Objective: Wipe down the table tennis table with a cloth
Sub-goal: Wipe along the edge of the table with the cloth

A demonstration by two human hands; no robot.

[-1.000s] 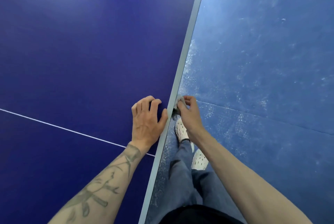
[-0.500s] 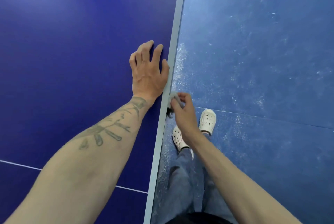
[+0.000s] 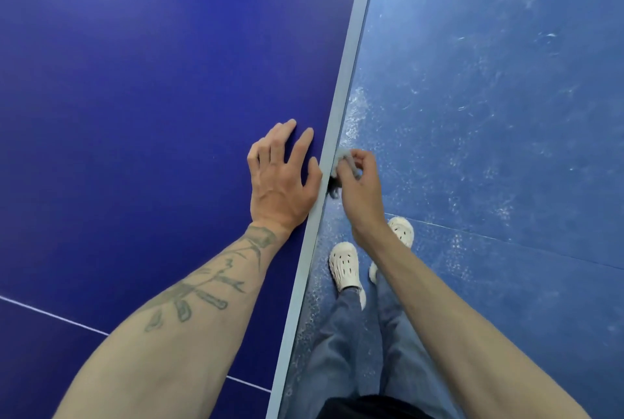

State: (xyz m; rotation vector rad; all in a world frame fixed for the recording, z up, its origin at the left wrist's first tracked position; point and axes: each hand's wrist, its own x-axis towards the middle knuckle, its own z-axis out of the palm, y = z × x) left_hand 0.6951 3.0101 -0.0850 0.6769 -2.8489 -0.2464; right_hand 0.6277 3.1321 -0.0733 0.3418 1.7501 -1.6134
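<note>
The dark blue table tennis table (image 3: 141, 108) fills the left of the head view, with a pale grey side edge (image 3: 341, 101) running from top right down to the bottom middle. My left hand (image 3: 283, 178) rests flat on the tabletop right beside that edge, fingers spread. My right hand (image 3: 359, 189) grips a small grey cloth (image 3: 344, 157) and holds it against the outer side of the edge, just across from my left hand. Most of the cloth is hidden by my fingers.
A thin white line (image 3: 50, 315) crosses the tabletop at the lower left. The scuffed blue floor (image 3: 489, 97) lies to the right of the table. My legs in grey trousers and white perforated clogs (image 3: 346, 266) stand close beside the edge.
Both hands have moved along the table edge, away from the white line, the right one keeping the cloth against the edge. My feet have stepped along too, and the view has shifted.
</note>
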